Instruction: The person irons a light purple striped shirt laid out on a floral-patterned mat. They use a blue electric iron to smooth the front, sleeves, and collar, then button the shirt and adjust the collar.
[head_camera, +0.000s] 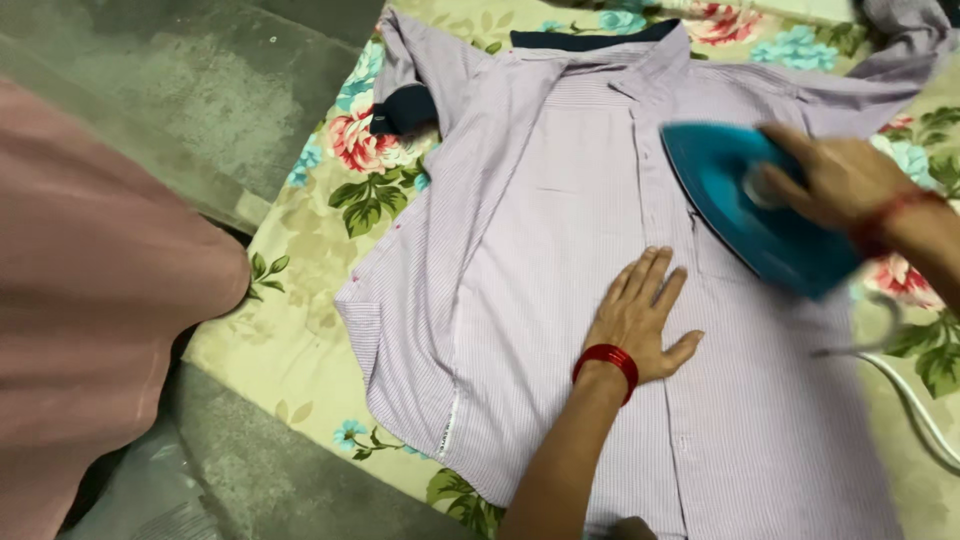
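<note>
My left hand (640, 315) lies flat, fingers spread, on the striped shirt (560, 300); right hand (840, 180) fingers clamped round the blue iron (750, 210) just beyond; sleeves look unpressed, so lots left.

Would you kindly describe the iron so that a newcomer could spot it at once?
Find the floral sheet spread on the floor, then the pale lilac striped shirt lying on it. On the shirt's chest sits the iron, gripped by the right hand: the only glossy teal, pointed thing among soft fabrics.
</note>
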